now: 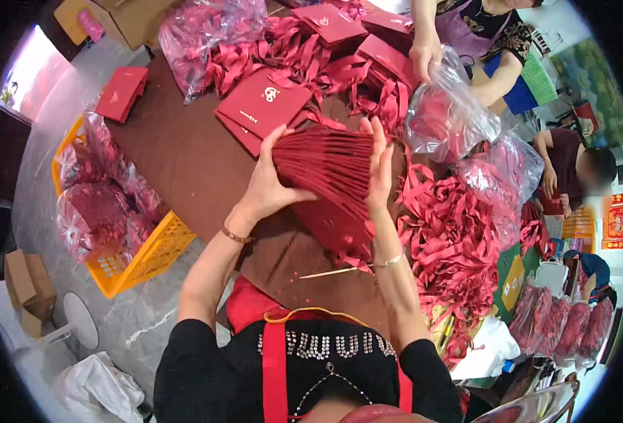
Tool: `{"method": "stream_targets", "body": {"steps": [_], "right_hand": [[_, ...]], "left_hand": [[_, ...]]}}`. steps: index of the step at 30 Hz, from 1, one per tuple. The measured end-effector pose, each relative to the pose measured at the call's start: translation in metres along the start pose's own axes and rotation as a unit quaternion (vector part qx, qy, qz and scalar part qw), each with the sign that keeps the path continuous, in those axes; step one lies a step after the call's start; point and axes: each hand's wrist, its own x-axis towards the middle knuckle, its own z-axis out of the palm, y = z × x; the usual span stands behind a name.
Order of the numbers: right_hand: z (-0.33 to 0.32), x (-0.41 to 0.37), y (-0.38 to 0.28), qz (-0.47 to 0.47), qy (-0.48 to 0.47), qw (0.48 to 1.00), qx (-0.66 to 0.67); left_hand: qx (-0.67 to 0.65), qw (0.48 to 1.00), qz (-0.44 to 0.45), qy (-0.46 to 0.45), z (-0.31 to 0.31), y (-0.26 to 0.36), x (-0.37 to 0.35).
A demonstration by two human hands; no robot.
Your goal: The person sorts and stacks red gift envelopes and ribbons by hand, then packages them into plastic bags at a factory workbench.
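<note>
A thick stack of dark red folded card pieces [325,166] is held up over the brown table, its edges fanned toward the camera. My left hand [273,180] grips the stack's left side, thumb across the near face. On the right side, my right hand [378,169] presses against the stack with its fingers pointing up. Just beyond lie red bags with a gold logo [265,106], partly behind the stack. Red ribbons [445,240] are heaped to the right of my right hand. A thin pale stick [329,272] lies near the table's front edge.
A yellow crate [149,257] with plastic-wrapped red goods stands at the left. One red bag [122,94] lies at the table's far left. Across the table a person's hands [428,60] hold a clear plastic bag [449,113]. Another person [569,166] is at the right.
</note>
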Motion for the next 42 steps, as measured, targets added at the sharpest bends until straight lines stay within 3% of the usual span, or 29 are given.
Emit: {"method": "stream_targets", "body": {"steps": [2,3,6,7,9,11,12,16,18,20,22,24,27,34,38,42], "right_hand": [[0.006,-0.002,-0.006,-0.018,0.020,0.999,-0.028],[0.008,0.001,-0.013,-0.038,0.034,0.998,-0.042],[0.007,0.016,-0.040,-0.083,0.024,0.995,-0.043],[-0.031,0.020,-0.010,-0.073,-0.001,0.987,-0.140],[-0.032,0.026,-0.023,0.088,0.143,0.985,-0.024],[-0.013,0.015,-0.035,0.143,0.192,0.965,0.106],[-0.024,0.009,-0.019,0.058,0.085,0.995,0.011],[-0.027,0.017,-0.048,0.122,0.018,0.987,-0.099],[-0.033,0.019,-0.058,0.161,0.008,0.986,-0.051],[-0.038,0.019,-0.060,0.182,-0.020,0.983,-0.021],[-0.035,0.019,-0.059,0.185,-0.015,0.983,-0.017],[-0.026,0.019,-0.065,0.197,0.002,0.980,-0.026],[-0.025,0.021,-0.065,0.202,0.000,0.979,-0.032],[-0.019,0.031,-0.074,0.236,0.005,0.970,-0.059],[-0.017,0.041,-0.075,0.267,0.024,0.951,-0.152],[-0.027,0.047,-0.067,0.224,0.014,0.942,-0.249]], "left_hand": [[-0.078,0.996,0.027,-0.031,-0.001,0.004,-0.010],[-0.042,0.995,0.077,-0.039,-0.002,0.007,-0.009],[-0.145,0.988,0.047,-0.031,0.016,0.002,-0.015],[-0.129,0.991,0.005,-0.022,0.019,-0.005,-0.016],[-0.102,0.993,0.010,-0.061,0.021,-0.005,-0.005],[-0.076,0.992,0.006,-0.097,0.026,-0.008,0.001],[-0.078,0.992,0.012,-0.103,0.029,-0.010,0.001],[-0.136,0.983,0.006,-0.121,0.034,-0.025,-0.008],[-0.129,0.989,0.052,-0.043,0.038,-0.026,-0.009],[-0.148,0.985,0.077,-0.046,0.040,-0.027,-0.006],[-0.166,0.980,0.099,-0.051,0.038,-0.027,-0.001],[-0.051,0.985,0.150,-0.074,0.031,-0.020,0.006],[-0.050,0.977,0.191,-0.083,0.030,-0.021,0.008],[-0.054,0.981,0.172,-0.076,0.030,-0.020,0.006],[-0.043,0.982,0.164,-0.085,0.029,-0.016,0.006],[-0.054,0.983,0.152,-0.089,0.028,-0.018,0.006]]}}
